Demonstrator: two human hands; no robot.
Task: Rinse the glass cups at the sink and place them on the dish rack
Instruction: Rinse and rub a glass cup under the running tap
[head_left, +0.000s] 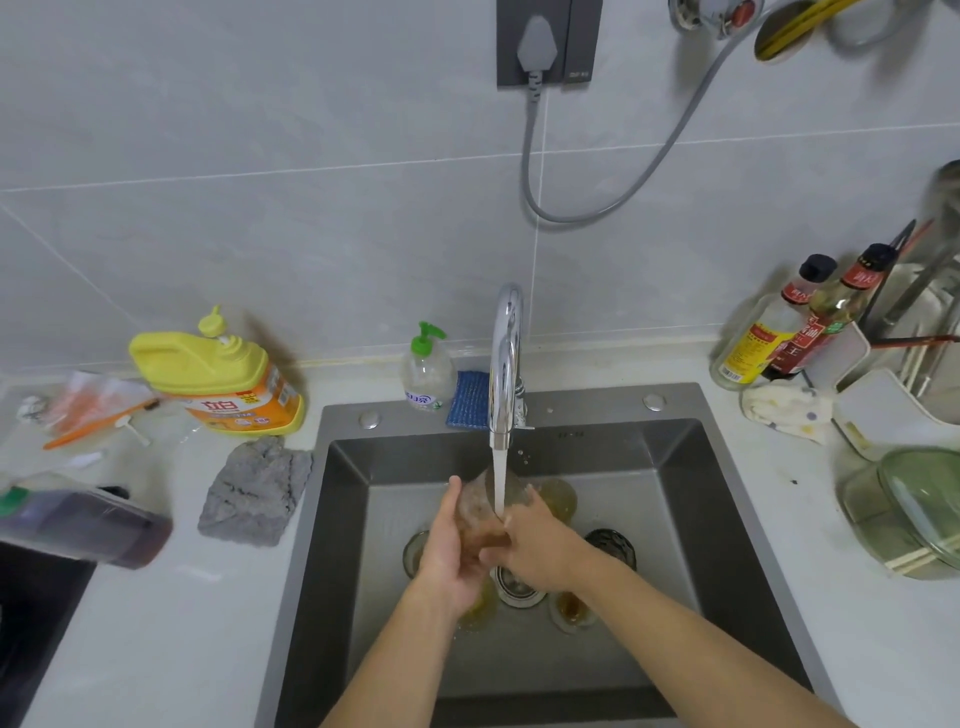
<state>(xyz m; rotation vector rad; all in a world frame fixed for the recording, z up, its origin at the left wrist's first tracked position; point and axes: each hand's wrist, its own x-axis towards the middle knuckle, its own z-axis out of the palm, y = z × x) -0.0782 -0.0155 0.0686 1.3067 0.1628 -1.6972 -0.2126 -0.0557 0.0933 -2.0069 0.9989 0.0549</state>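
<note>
Head view, close above sink (675, 462)

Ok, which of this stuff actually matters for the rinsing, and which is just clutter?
In the job: glass cup, gripped by left hand and right hand; running faucet; sink; amber cup waiting; dish rack.
Lying about: detergent jug, soap bottle, blue scourer, grey cloth, sauce bottles, glass lid.

Our bare forearms reach in from 7 and 5 o'clock and meet at centre. Our left hand (449, 551), thumb pointing to 12 o'clock, curls round a glass cup (475, 501). Our right hand (540, 553), back up, pinches its rim from 3 o'clock.
</note>
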